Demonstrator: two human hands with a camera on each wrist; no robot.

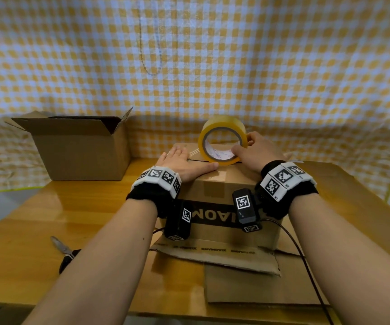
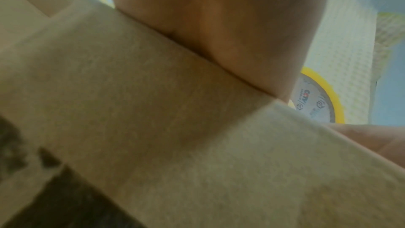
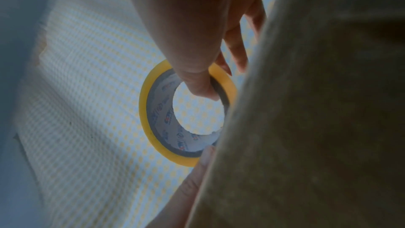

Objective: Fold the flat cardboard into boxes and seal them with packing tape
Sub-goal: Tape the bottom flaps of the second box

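Glossy wooden table (image 1: 48, 214); right hand (image 1: 257, 153) grips round tape roll (image 1: 222, 139) atop cardboard box (image 1: 215, 191).

My head camera looks forward and down over the table (image 1: 48, 207). Both wrist cameras sit close, sharing the tape roll (image 1: 222, 139).

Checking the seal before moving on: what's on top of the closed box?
On the closed box: the tape roll standing on edge, gripped by the right hand, and the left hand pressing flat. The hands partly cover the seam.
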